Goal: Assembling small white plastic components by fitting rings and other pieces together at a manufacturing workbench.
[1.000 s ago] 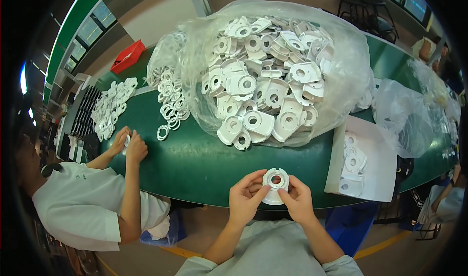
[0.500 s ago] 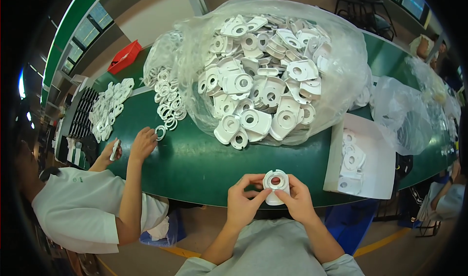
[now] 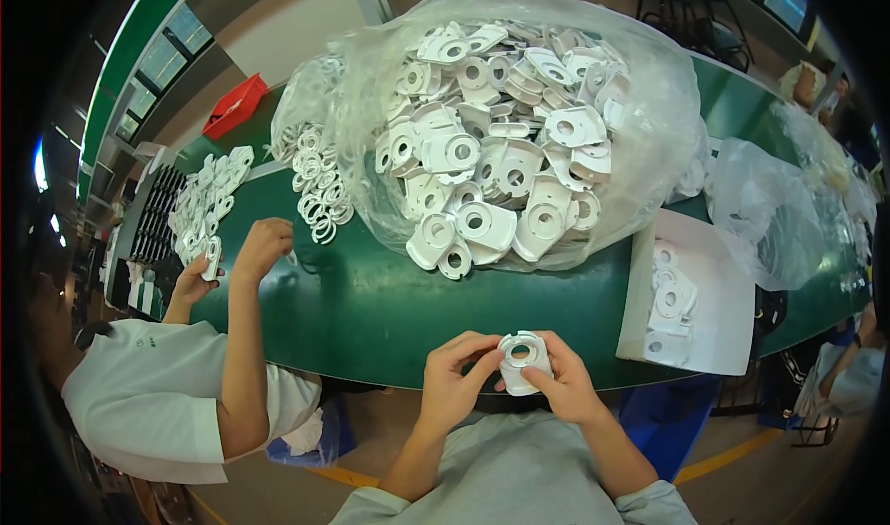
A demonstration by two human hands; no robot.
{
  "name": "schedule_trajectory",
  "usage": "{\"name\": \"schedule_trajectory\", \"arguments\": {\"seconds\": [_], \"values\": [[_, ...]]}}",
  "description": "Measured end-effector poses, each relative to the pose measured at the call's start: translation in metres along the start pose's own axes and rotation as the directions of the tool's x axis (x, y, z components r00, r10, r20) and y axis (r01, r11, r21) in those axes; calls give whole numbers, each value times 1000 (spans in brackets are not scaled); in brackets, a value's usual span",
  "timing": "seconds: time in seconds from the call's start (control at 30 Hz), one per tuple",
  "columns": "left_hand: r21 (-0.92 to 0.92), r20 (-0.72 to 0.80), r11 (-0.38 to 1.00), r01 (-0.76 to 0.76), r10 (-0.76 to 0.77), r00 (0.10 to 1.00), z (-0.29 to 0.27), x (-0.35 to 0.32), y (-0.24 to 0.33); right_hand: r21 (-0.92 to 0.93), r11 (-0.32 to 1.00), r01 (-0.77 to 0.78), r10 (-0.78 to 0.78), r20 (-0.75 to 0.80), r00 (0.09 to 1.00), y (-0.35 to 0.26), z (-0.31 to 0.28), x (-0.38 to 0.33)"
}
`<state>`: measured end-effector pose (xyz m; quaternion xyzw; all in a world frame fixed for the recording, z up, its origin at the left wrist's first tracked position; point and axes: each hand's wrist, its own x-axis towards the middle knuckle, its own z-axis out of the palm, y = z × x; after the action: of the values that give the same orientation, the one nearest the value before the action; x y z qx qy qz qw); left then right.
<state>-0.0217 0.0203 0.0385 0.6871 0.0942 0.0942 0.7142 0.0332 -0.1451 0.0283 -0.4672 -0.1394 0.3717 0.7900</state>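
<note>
1. One round-holed white plastic plate (image 3: 515, 367) shows on my remote feed, at the near edge of the smooth green table (image 3: 371, 316);
2. I see the bare left hand (image 3: 451, 377) pinching its left rim, fingers nearly closed;
3. the bare right hand (image 3: 565, 386) curls around its right side, thumb on its face.

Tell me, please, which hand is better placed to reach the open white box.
Probably the right hand: it lies nearer the open white box than the left hand does, though both hands are on the white part.
</note>
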Motion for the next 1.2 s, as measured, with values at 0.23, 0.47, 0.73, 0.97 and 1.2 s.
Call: {"name": "schedule_trajectory", "arguments": {"seconds": [0.23,0.47,0.73,0.97,1.2], "values": [[100,-34,995,-22,25,999,3,-2,2,-43,998,46,-46,-10,999,8,1,-3],[71,-120,997,-39,47,992,15,-8,-4,-120,993,16,-26,-79,997,-5,3,-4],[172,46,966,-191,186,981,14,5,10,-553,800,232,-280,-1,960,0,-9,8],[262,-86,953,-151,179,980,19,-1,-2,-375,926,39,-115,-181,977,17,11,4],[309,78,949,-54,32,996,11,0,-3,-135,989,-56,29,-191,981,19,1,5]]}}
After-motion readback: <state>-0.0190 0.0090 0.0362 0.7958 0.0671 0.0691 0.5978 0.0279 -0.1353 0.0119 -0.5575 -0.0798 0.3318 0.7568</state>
